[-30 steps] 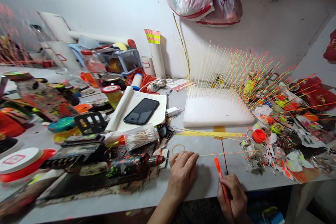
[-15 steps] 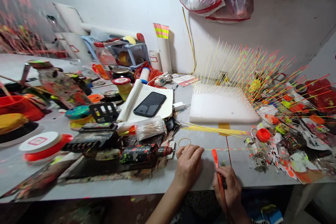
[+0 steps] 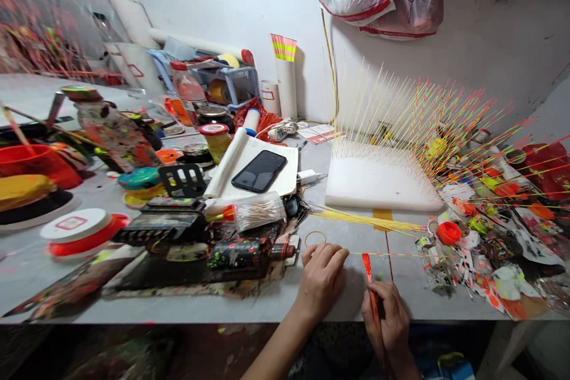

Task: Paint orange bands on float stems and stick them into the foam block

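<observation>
My left hand (image 3: pixel 324 276) is closed, its fingertips pinching the near end of a thin painted stick (image 3: pixel 414 255), which runs out level to the right. Just left of those fingers lies a paint-spattered small motor (image 3: pixel 243 255) with a reddish front end. My right hand (image 3: pixel 388 314) grips a paintbrush (image 3: pixel 367 266), bristles up and coated orange-red. The brush tip meets the stick, or is very close to it, a short way right of my left hand. Green and red bands show along the stick.
Behind stands a white foam block (image 3: pixel 383 187) bristling with thin coloured sticks (image 3: pixel 378 113). A bundle of yellow sticks (image 3: pixel 369 219) lies before it. An orange paint pot (image 3: pixel 449 232) and stained scraps (image 3: pixel 481 273) crowd the right. A phone (image 3: pixel 259 170) rests on a notebook (image 3: pixel 290 171).
The view has shifted slightly, so the background sits a little further right. Both hands keep nearly the same place, and the brush remains at the stick.
</observation>
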Tool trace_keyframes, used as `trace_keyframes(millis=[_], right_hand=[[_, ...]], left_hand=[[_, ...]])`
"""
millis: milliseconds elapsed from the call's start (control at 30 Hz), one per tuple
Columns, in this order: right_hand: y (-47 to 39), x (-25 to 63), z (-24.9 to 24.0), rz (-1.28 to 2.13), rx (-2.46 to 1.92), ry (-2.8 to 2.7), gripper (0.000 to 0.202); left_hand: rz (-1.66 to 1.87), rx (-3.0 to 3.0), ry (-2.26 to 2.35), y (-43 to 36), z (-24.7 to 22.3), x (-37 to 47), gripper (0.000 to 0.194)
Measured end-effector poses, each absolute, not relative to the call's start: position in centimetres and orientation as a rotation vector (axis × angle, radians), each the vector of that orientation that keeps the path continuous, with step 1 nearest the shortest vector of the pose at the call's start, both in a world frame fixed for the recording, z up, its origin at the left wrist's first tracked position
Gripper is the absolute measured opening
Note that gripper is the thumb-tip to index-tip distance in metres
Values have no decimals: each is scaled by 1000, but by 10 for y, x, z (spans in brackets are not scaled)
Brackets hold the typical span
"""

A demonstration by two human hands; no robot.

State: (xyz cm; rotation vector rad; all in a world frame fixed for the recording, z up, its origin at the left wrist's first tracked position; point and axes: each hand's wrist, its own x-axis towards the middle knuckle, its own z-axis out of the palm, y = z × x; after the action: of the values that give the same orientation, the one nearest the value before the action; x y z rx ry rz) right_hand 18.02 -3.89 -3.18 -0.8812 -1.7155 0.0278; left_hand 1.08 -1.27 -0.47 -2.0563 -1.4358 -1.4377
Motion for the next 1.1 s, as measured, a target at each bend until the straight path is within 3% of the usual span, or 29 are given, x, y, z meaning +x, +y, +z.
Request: trace_keyframes(millis=[1100], right_hand=[[-46, 162, -31, 69, -856, -1790, 20]], left_hand=[[-1287, -2074, -1431, -22, 3, -22, 22]])
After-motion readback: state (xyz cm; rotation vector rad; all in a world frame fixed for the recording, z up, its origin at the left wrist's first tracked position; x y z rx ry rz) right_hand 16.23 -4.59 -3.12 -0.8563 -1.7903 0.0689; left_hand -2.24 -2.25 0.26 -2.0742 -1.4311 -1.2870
